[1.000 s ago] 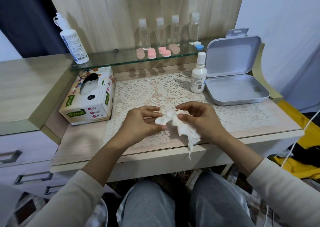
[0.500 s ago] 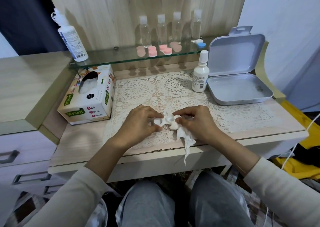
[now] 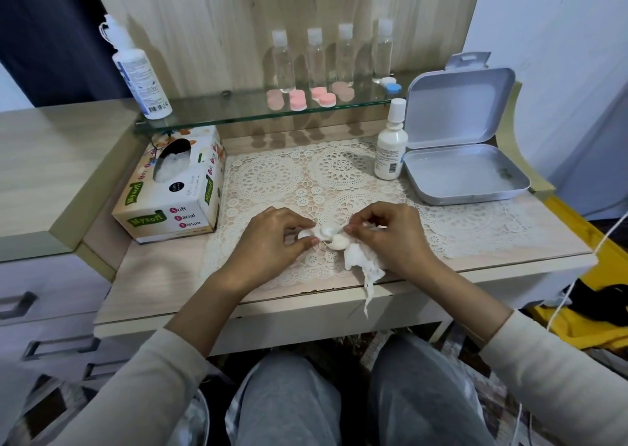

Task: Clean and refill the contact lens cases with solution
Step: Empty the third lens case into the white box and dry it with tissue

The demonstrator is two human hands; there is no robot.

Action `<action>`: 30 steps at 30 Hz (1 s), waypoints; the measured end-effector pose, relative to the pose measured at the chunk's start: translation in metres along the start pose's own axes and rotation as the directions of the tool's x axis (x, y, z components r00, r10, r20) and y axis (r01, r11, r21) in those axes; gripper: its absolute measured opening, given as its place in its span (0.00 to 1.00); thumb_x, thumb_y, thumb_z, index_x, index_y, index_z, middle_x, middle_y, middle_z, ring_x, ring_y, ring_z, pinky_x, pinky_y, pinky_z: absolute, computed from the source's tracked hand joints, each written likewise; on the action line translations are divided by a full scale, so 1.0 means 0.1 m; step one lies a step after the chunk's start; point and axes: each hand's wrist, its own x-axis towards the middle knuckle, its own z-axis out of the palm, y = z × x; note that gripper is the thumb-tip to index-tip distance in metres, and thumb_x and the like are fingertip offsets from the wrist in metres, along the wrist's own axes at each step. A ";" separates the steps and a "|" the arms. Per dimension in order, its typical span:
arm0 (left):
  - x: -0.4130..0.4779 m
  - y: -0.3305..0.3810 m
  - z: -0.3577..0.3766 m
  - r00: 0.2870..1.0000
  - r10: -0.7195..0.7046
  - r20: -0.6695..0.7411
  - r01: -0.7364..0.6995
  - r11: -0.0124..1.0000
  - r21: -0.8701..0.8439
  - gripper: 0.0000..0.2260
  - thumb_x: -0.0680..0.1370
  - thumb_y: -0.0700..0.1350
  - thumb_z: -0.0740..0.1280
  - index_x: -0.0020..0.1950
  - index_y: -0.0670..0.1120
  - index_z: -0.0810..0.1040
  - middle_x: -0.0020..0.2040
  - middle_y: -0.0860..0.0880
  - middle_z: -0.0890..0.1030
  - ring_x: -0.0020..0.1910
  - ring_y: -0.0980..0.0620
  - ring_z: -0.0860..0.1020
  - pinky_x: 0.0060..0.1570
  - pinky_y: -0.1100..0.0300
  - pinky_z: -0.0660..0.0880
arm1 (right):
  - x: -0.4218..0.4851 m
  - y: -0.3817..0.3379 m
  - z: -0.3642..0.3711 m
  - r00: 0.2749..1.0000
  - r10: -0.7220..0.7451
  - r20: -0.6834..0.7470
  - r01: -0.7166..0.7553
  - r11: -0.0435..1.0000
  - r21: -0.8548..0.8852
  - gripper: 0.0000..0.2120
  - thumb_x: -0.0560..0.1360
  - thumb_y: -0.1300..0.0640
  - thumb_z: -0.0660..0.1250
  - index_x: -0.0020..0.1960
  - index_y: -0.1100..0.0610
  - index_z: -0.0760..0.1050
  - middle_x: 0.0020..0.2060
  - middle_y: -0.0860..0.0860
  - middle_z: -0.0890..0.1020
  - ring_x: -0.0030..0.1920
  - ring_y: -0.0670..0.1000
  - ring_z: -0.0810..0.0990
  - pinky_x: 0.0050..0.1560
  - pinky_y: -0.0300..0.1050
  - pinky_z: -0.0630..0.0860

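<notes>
Left hand (image 3: 272,243): centre of the frame, fingers curled, thumb and forefinger pinching the left end of the white lens case (image 3: 325,231).
Right hand (image 3: 396,238): just right of the case, fingertips pinching a crumpled tissue (image 3: 356,263) against the case's right end.
Lens case: held between the two hands, low over the lace mat (image 3: 339,170); whether it touches the mat cannot be told.
Tissue: bunched under the right hand, and its loose tail hangs over the counter's front edge.
Counter (image 3: 153,275): pale wood, with the mat spread across its middle.
Tissue box (image 3: 170,197): left of the hands, at the mat's left edge.
Small white bottle (image 3: 390,146): upright, upper right of the hands, just beside the open grey tin (image 3: 465,173), whose lid stands raised.
Glass shelf (image 3: 221,112): across the upper frame, carrying a large solution bottle (image 3: 139,72) at its left end, four clear bottles (image 3: 316,58) in a row, pink cases (image 3: 298,99) in front of them, and a blue and white case (image 3: 390,85) at the right.
</notes>
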 end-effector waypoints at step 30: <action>-3.46 -1.71 -0.20 0.576 -0.813 -0.085 0.806 0.582 -0.110 0.13 0.77 0.47 0.65 0.60 0.45 0.78 0.55 0.46 0.81 0.51 0.50 0.78 0.46 0.66 0.69 | -1.50 -0.63 2.80 0.690 -0.092 0.718 0.104 0.994 0.028 0.06 0.71 0.66 0.69 0.48 0.62 0.82 0.45 0.56 0.84 0.45 0.48 0.79 0.40 0.24 0.67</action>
